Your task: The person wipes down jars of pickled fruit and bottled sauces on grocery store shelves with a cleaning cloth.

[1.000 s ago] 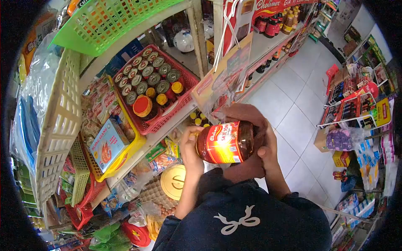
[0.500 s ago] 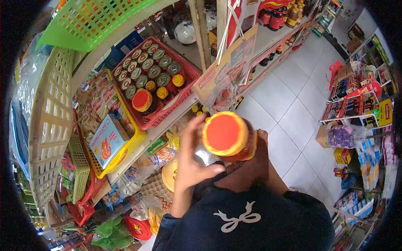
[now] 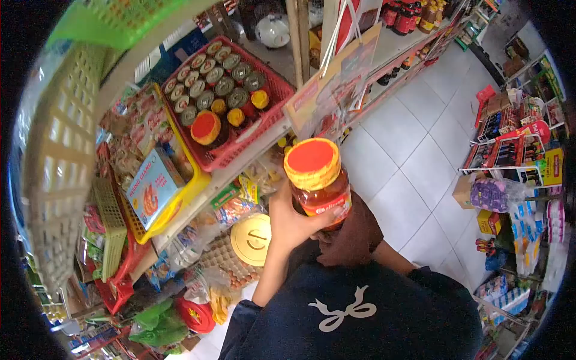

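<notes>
My left hand point(image 3: 290, 221) is wrapped round the lower part of a glass jar point(image 3: 318, 191) with a red-and-yellow lid and a red label. The jar stands nearly upright, raised in front of my chest. A brown cloth point(image 3: 354, 237) is bunched against its lower right side. My right forearm point(image 3: 393, 261) runs into this cloth, which covers the right hand and its fingers. To the left, a red plastic basket point(image 3: 240, 144) holds several cans, small yellow-capped bottles and another jar point(image 3: 206, 128) with a red-and-yellow lid.
A yellow tray point(image 3: 195, 186) with packets and a blue box point(image 3: 152, 187) sits beside the red basket. Cardboard signs point(image 3: 336, 81) hang from the shelf post. Below are egg trays point(image 3: 225, 264) and a round golden lid point(image 3: 251, 240). Stocked racks point(image 3: 510, 150) line the tiled aisle's right side.
The jar has tipped so that its label shows, and my left hand has closed round its side. My right hand has moved down behind the brown cloth, out of sight.
</notes>
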`<state>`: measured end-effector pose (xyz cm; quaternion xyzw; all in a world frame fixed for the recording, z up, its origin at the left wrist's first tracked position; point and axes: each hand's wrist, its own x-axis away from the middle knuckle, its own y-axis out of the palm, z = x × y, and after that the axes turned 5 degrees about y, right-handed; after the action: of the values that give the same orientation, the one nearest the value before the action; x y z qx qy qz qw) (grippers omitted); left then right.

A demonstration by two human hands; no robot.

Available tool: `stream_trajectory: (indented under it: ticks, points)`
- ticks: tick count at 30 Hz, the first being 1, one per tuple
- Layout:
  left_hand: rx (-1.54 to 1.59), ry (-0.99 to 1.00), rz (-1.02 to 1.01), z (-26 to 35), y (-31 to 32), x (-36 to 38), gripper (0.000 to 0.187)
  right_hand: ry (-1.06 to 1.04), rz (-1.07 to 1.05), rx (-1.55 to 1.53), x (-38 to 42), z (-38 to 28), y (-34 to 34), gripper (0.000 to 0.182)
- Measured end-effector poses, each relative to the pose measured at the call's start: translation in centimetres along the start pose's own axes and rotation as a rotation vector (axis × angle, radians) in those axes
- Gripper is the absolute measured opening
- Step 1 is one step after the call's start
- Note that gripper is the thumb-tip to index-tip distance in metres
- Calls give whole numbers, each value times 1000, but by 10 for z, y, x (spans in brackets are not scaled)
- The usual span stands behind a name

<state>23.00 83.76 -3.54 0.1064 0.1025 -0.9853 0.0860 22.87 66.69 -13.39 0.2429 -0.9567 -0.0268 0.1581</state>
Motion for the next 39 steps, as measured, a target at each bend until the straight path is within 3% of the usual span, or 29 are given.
stream_trajectory:
  ticks: [9, 20, 24, 27, 33, 34, 37, 39]
  points:
    - [-116, -143, 186, 10, 22, 17, 59, -8, -97, 186, 1, 29, -20, 64]
    - [-231, -223, 121, 30, 61, 24, 61, -88, -165, 261, -6, 40, -42, 60]
    - [-167, -232, 119, 2, 79, 49, 64, -106, -159, 283, -7, 42, -56, 58]
    - [-160, -150, 18, -14, 79, 61, 65, -120, -155, 305, -6, 44, -67, 57]
    - [-131, 59, 86, 21, 80, 50, 70, -112, -182, 333, 2, 49, -76, 55]
    - [-54, 22, 47, 24, 74, 46, 79, -111, -188, 338, 1, 51, -77, 54]
    - [150, 237, 4, 48, 65, 24, 86, -127, -189, 356, 2, 43, -78, 53]
    - [216, 147, 36, 62, 69, 17, 78, -141, -179, 370, 3, 35, -77, 52]
